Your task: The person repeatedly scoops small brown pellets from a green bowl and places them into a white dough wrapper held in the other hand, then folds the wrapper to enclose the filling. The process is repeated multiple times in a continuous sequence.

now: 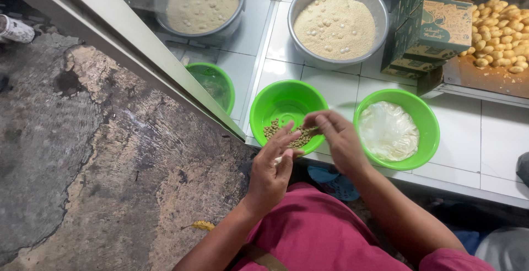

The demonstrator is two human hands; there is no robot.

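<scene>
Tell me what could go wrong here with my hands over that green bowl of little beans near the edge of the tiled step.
1. The green bowl of beans sits close to the tiled step's edge; a nudge from the right hand might tip it off.
2. The left hand hovers past the bowl's rim, so small pieces could drop onto the rough floor.
3. The bowl of white batter stands right beside the right hand; a wide move could knock it.
</scene>
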